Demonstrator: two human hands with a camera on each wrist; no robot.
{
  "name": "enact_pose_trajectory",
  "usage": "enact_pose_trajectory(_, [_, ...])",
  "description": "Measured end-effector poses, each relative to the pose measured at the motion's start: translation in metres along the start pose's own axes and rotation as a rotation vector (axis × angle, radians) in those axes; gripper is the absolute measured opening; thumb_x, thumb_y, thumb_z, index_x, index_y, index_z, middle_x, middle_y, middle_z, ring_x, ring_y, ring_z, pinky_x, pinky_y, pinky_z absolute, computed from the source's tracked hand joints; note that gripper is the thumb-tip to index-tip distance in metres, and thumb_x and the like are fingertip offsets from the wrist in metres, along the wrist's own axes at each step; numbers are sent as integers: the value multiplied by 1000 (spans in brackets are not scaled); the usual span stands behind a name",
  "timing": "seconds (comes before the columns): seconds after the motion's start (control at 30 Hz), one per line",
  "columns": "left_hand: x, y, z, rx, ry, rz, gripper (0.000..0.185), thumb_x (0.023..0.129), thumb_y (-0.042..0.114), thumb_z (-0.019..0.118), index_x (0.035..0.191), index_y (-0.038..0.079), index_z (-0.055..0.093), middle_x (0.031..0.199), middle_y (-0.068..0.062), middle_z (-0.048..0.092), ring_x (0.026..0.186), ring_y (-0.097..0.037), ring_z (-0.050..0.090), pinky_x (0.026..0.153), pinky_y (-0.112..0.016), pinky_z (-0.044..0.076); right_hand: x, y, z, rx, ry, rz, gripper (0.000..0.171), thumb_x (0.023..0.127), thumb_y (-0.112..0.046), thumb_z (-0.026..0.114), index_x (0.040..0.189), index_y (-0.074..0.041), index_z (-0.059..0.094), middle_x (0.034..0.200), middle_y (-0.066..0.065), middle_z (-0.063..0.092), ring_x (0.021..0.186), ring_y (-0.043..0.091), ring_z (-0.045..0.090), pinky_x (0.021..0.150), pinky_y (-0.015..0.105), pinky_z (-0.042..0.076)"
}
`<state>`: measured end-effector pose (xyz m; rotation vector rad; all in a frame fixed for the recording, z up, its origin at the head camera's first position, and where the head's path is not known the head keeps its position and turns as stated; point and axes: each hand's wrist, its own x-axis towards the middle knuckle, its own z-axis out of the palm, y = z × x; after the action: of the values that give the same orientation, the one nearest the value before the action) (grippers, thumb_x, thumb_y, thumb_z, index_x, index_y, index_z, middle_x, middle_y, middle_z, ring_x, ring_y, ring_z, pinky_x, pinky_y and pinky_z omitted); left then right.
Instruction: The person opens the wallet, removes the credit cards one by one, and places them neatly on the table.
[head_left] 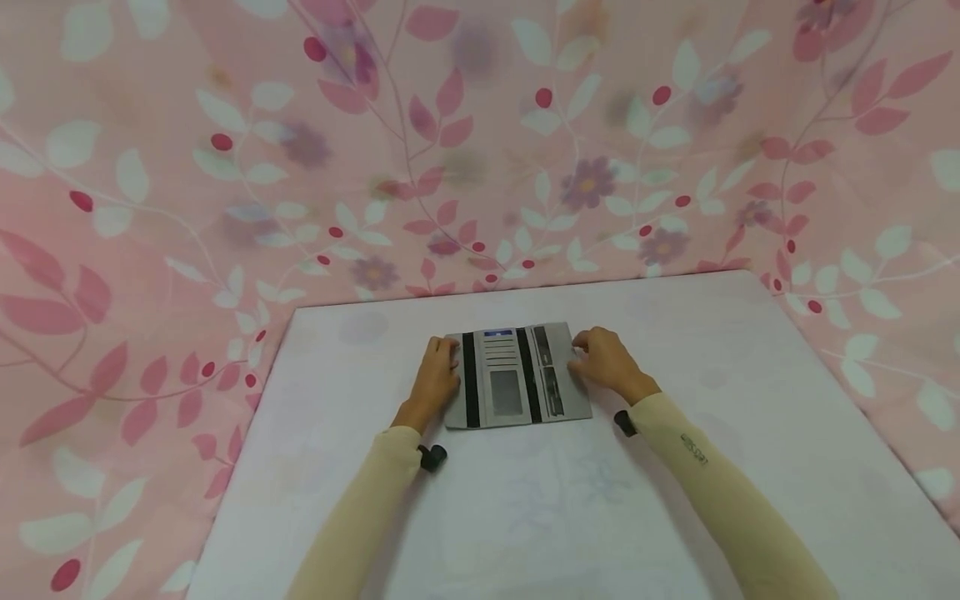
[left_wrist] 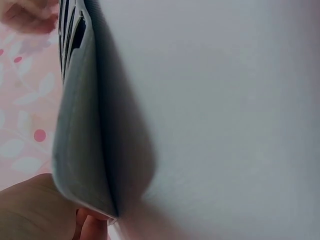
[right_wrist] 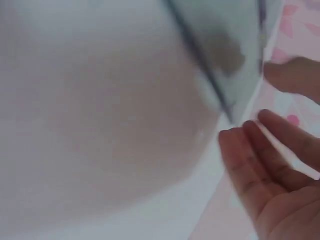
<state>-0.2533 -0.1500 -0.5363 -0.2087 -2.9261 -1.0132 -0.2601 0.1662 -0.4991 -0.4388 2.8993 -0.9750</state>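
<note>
An unfolded grey wallet (head_left: 581,400) lies in the middle of the white table, showing black strips, several card slots, a window pocket and zips. A blue card (head_left: 498,332) peeks from the top slot. My left hand (head_left: 436,377) grips the wallet's left edge; the left wrist view shows the thumb (left_wrist: 35,207) on one side of its corner and fingers behind. At the right edge, my right hand (head_left: 606,362) has its fingers (right_wrist: 250,170) loosely bent and thumb apart from them. The fingertips are by the edge; whether they touch it is unclear.
The white table (head_left: 525,517) reaches back to pink floral cloth (head_left: 480,150), which also hangs at both sides. Each sleeved wrist carries a small black camera, one on the left (head_left: 432,457) and one on the right (head_left: 624,422).
</note>
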Motion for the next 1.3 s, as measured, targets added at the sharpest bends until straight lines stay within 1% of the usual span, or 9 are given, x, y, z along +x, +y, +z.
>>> enact_pose_trajectory(0.13, [0, -1, 2, 7, 0, 18, 55, 80, -17, 58, 131, 1, 49, 125, -11, 44, 111, -20, 56, 96, -33, 48, 6, -5, 0, 99, 68, -63, 37, 82, -3, 73, 117, 8, 63, 110, 23, 62, 101, 38, 62, 86, 48, 53])
enact_pose_trajectory(0.2, [0, 0, 3, 6, 10, 29, 54, 79, -17, 58, 130, 0, 49, 124, -12, 45, 111, -20, 56, 95, -33, 48, 9, -3, 3, 139, 73, -87, 40, 82, 1, 71, 120, 8, 61, 115, 24, 61, 106, 38, 61, 89, 48, 52])
enact_pose_trajectory(0.4, [1, 1, 5, 14, 23, 43, 54, 77, -18, 58, 128, -1, 51, 123, -13, 46, 110, -22, 57, 94, -34, 48, 10, 8, 14, 211, 13, -41, 49, 78, 8, 69, 126, 7, 58, 128, 24, 57, 117, 37, 58, 95, 45, 49])
enact_pose_trajectory(0.63, [1, 3, 2, 32, 31, 39, 56, 78, -18, 59, 130, 0, 51, 123, -13, 46, 109, -21, 55, 93, -33, 48, 11, 19, 16, 274, -28, -96, 56, 75, 10, 69, 129, 12, 53, 136, 25, 50, 127, 38, 49, 100, 41, 45])
enact_pose_trajectory(0.77, [0, 4, 0, 49, 31, 41, 54, 80, -17, 59, 131, -1, 50, 123, -14, 46, 106, -22, 54, 91, -34, 48, 13, 21, 20, 301, -35, -123, 58, 74, 11, 69, 129, 16, 51, 137, 26, 48, 128, 39, 46, 102, 41, 43])
enact_pose_trajectory(0.9, [0, 5, -1, 56, 39, 53, 52, 80, -17, 57, 130, -2, 50, 122, -15, 47, 102, -22, 54, 89, -34, 48, 12, 19, 22, 312, -34, -106, 67, 74, 10, 68, 137, 13, 44, 139, 26, 47, 129, 39, 45, 103, 42, 42])
enact_pose_trajectory(1.03, [-1, 5, 0, 53, 45, 57, 53, 79, -17, 58, 129, -2, 51, 123, -16, 47, 102, -22, 55, 89, -34, 49, 12, 19, 23, 324, -36, -72, 81, 74, 9, 68, 146, 9, 31, 142, 25, 46, 130, 38, 46, 102, 42, 43])
enact_pose_trajectory(1.17, [-3, 5, -1, 43, 42, 45, 54, 78, -18, 59, 130, -2, 50, 124, -16, 47, 104, -23, 56, 90, -34, 49, 11, 19, 26, 349, -17, -57, 88, 73, 9, 70, 149, 8, 26, 141, 26, 46, 128, 38, 48, 102, 42, 43])
enact_pose_trajectory(1.3, [-4, 5, 0, 42, 39, 35, 55, 78, -17, 60, 131, -1, 50, 125, -15, 47, 105, -22, 56, 90, -35, 49, 9, 18, 27, 398, 14, -31, 93, 71, 11, 70, 151, 4, 23, 146, 23, 43, 123, 40, 52, 97, 45, 47])
